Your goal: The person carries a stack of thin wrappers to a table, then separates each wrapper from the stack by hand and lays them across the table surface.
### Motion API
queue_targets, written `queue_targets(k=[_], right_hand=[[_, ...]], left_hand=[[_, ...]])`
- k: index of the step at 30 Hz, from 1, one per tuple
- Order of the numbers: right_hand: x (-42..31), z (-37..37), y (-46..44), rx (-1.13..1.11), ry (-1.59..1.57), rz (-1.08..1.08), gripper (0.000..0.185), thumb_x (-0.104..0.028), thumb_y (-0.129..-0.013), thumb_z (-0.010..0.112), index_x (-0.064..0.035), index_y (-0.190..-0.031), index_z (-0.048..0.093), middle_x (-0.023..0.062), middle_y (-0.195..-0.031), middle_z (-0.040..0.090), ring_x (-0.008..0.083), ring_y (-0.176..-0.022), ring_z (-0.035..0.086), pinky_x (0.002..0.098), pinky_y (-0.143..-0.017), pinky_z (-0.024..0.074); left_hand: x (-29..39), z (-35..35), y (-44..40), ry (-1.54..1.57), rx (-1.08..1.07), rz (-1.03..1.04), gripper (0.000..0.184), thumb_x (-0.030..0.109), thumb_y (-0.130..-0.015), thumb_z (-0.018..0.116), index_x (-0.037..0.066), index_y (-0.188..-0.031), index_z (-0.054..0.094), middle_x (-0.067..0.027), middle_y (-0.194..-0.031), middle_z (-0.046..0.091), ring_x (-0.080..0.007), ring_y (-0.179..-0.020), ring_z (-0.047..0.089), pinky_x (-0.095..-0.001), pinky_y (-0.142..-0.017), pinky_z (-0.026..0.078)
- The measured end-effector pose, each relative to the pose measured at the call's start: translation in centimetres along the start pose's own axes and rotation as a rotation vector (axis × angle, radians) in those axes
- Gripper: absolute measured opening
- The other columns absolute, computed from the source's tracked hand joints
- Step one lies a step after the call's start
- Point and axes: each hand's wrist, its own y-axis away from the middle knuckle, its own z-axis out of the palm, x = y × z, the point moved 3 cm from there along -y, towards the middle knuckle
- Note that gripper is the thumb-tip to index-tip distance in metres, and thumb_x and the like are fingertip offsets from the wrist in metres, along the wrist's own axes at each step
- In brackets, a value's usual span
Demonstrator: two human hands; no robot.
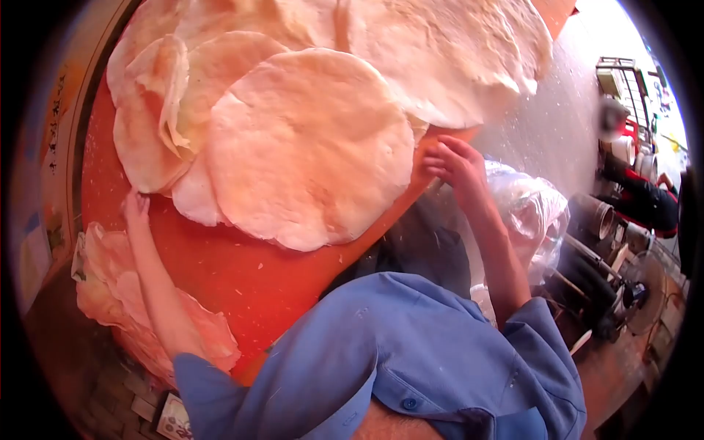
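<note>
Large, thin, round flatbreads overlap on an orange table (220, 282). The nearest round flatbread (312, 147) lies flat in the middle, over others. At its left, a folded flatbread (150, 117) stands partly creased. My left hand (136, 208) is at the lower edge of the left-hand flatbreads; its fingers are small and blurred, and any grip is unclear. My right hand (456, 163) hovers by the table's right edge, just right of the nearest flatbread, fingers apart with nothing in them. A wide flatbread (447, 59) lies at the top right.
Crumpled thin sheets (147, 301) lie at the table's lower left. A clear plastic bag (532, 213) is beside my right forearm. At the far right are a metal rack (623, 88), buckets, a fan (647, 293) and a person in dark clothing (649, 202).
</note>
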Motion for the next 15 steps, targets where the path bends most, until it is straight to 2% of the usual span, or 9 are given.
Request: queue_targets(k=[1, 3, 5, 7, 8, 9, 11, 12, 15], right_hand=[[-0.1, 0.7, -0.3, -0.007, -0.067, 0.021, 0.045, -0.019, -0.093, 0.061, 0.0079, -0.128, 0.048, 0.0132, -0.099, 0.065, 0.0199, -0.080, 0.068, 0.0280, -0.073, 0.0561], [-0.5, 2.2, -0.9, -0.008, -0.143, 0.023, 0.040, -0.019, -0.093, 0.061, 0.0066, -0.122, 0.051, 0.0121, -0.095, 0.065, 0.0192, -0.078, 0.067, 0.0277, -0.071, 0.0555], [-0.5, 2.3, -1.9, -0.015, -0.216, 0.024, 0.035, -0.020, -0.093, 0.061, 0.0054, -0.117, 0.055, 0.0109, -0.091, 0.065, 0.0184, -0.076, 0.067, 0.0274, -0.068, 0.0549], [0.2, 2.2, -3.0, -0.127, -0.365, 0.302, 0.023, -0.021, -0.092, 0.062, 0.0010, -0.100, 0.059, 0.0079, -0.081, 0.063, 0.0161, -0.071, 0.064, 0.0262, -0.062, 0.0521], [-0.4, 3.2, -2.5, -0.076, -0.313, 0.308, 0.021, -0.023, -0.091, 0.065, -0.0031, -0.088, 0.058, 0.0052, -0.072, 0.060, 0.0131, -0.061, 0.059, 0.0230, -0.055, 0.0464], [-0.6, 3.3, -2.8, -0.080, -0.313, 0.294, 0.021, -0.023, -0.091, 0.065, -0.0031, -0.088, 0.058, 0.0052, -0.072, 0.060, 0.0131, -0.061, 0.059, 0.0230, -0.055, 0.0464], [-0.6, 3.5, -3.9, -0.101, -0.070, 0.219, 0.022, -0.024, -0.088, 0.068, -0.0041, -0.086, 0.059, 0.0029, -0.068, 0.058, 0.0108, -0.056, 0.053, 0.0208, -0.053, 0.0431], [-0.6, 3.4, -4.0, -0.109, 0.002, 0.117, 0.021, -0.024, -0.086, 0.069, -0.0047, -0.085, 0.062, 0.0010, -0.066, 0.057, 0.0084, -0.053, 0.049, 0.0192, -0.051, 0.0393], [-2.3, 5.4, -2.0, 0.003, -0.027, -0.068, 0.018, -0.022, -0.085, 0.070, -0.0042, -0.088, 0.064, 0.0016, -0.071, 0.059, 0.0085, -0.058, 0.053, 0.0200, -0.053, 0.0404]], left_hand=[[-0.2, 1.9, 6.2, -0.186, 0.239, 0.047, 0.046, 0.014, -0.086, 0.069, -0.001, -0.126, 0.052, -0.0108, -0.109, 0.062, -0.0200, -0.096, 0.061, -0.0307, -0.080, 0.053], [-0.9, 4.1, 12.6, -0.273, 0.310, 0.322, 0.048, 0.014, -0.086, 0.070, -0.002, -0.127, 0.051, -0.0105, -0.106, 0.061, -0.0204, -0.093, 0.061, -0.0305, -0.080, 0.053], [-1.0, 7.6, 19.6, -0.254, 0.172, 0.506, 0.047, 0.010, -0.086, 0.068, -0.003, -0.128, 0.050, -0.0091, -0.107, 0.060, -0.0181, -0.092, 0.060, -0.0303, -0.080, 0.053], [-3.4, 10.6, 24.3, -0.178, -0.049, 0.532, 0.047, 0.008, -0.086, 0.066, -0.004, -0.128, 0.050, -0.0086, -0.110, 0.058, -0.0165, -0.094, 0.059, -0.0283, -0.078, 0.052], [-4.2, 11.9, 26.5, -0.193, -0.084, 0.546, 0.046, 0.006, -0.086, 0.065, -0.004, -0.128, 0.049, -0.0080, -0.110, 0.058, -0.0150, -0.094, 0.058, -0.0271, -0.077, 0.051], [-4.8, 13.2, 28.4, -0.206, -0.119, 0.563, 0.045, 0.004, -0.086, 0.064, -0.004, -0.127, 0.049, -0.0073, -0.111, 0.057, -0.0135, -0.093, 0.058, -0.0258, -0.076, 0.051], [-6.7, 15.1, 31.0, -0.130, -0.213, 0.479, 0.042, 0.002, -0.086, 0.062, -0.004, -0.126, 0.050, -0.0073, -0.110, 0.057, -0.0113, -0.092, 0.057, -0.0237, -0.073, 0.049], [-7.3, 16.1, 32.6, -0.129, -0.238, 0.478, 0.042, 0.001, -0.086, 0.062, -0.004, -0.125, 0.050, -0.0069, -0.108, 0.057, -0.0106, -0.090, 0.056, -0.0226, -0.073, 0.048], [-8.4, 18.5, 37.2, -0.163, -0.404, 0.490, 0.038, -0.001, -0.086, 0.060, -0.005, -0.123, 0.051, -0.0070, -0.104, 0.059, -0.0090, -0.087, 0.056, -0.0195, -0.070, 0.046]])
